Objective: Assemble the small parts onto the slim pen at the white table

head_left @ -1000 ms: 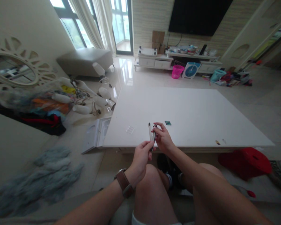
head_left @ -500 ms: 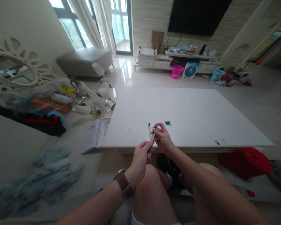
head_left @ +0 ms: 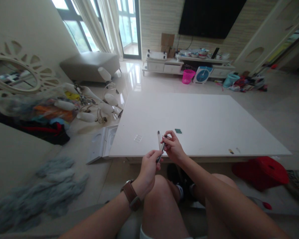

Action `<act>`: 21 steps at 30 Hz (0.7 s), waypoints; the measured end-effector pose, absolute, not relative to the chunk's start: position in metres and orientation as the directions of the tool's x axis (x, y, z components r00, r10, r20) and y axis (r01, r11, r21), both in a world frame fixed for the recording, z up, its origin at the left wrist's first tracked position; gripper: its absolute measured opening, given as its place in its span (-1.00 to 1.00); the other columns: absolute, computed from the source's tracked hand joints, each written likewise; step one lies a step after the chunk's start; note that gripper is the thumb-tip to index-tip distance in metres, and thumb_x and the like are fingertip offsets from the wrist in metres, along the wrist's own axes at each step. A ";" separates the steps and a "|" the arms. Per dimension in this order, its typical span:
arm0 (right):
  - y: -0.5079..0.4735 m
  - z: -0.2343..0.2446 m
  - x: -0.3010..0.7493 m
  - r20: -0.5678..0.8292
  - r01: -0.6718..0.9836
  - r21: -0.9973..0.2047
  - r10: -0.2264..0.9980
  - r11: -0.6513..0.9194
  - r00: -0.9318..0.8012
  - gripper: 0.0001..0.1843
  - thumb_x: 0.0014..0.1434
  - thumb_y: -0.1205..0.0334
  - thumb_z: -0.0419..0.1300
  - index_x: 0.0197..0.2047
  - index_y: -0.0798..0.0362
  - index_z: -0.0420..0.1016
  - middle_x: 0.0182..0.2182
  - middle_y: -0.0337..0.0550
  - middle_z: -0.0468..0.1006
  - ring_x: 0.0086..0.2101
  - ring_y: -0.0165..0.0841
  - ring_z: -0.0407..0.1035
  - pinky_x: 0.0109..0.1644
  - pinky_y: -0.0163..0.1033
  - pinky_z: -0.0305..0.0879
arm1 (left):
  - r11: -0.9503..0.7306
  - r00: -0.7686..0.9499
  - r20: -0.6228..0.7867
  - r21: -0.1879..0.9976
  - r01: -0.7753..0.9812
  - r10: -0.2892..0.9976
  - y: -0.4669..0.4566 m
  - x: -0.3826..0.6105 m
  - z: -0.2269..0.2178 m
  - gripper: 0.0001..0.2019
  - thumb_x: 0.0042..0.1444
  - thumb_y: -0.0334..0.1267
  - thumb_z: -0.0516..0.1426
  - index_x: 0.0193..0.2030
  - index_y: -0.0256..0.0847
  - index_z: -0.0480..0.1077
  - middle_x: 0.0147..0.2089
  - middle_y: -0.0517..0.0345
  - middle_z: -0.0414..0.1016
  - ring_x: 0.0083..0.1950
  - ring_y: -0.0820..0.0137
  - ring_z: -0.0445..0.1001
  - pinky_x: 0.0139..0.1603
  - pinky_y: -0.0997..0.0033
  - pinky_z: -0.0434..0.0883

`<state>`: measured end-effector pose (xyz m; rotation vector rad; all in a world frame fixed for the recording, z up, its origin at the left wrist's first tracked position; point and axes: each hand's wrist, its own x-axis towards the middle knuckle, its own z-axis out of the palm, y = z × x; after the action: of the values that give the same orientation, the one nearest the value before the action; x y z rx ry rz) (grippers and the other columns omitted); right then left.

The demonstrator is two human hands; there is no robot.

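Low down, the left hand gripped the slim, dark, stick-shaped object; up top, the right hand pinched it!

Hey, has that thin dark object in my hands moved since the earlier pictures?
Yes, slightly: the thin dark object, between the left hand and right hand, has tilted; its lower end swung left against the table's near edge.

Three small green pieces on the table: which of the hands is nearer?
Right. The right hand is just to the near left of the green pieces; the left hand is farther off, lower left in the view.
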<state>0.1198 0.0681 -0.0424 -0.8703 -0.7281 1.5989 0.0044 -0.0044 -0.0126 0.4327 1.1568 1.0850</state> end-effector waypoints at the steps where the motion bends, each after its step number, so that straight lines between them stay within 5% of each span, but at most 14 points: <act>1: 0.068 -0.042 0.120 -0.154 -0.526 -0.829 0.982 -0.188 -0.108 -0.54 -0.12 0.16 0.51 -0.28 -0.06 0.31 -0.58 -0.42 0.43 -0.63 -0.50 0.25 -0.67 -0.47 0.10 | 0.457 0.002 -0.514 0.760 -0.462 0.858 -0.004 0.004 -0.012 -0.70 -0.14 -0.10 0.35 -0.41 -0.27 0.44 -0.54 0.27 0.32 -0.59 0.64 0.11 -0.59 0.57 -0.01; 21: 0.068 -0.045 0.119 -0.159 -0.527 -0.826 0.979 -0.201 -0.123 -0.57 -0.09 0.15 0.50 -0.25 -0.04 0.36 -0.55 -0.42 0.43 -0.65 -0.57 0.17 -0.68 -0.50 0.05 | 0.478 0.043 -0.517 0.754 -0.450 0.855 -0.005 0.004 -0.014 -0.70 -0.12 -0.11 0.32 -0.34 -0.30 0.45 -0.55 0.26 0.36 -0.62 0.64 0.09 -0.59 0.57 -0.04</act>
<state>0.1185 0.0677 -0.0454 -0.8663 -0.7307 1.6152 0.0039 -0.0050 -0.0135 0.4455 1.1330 1.0497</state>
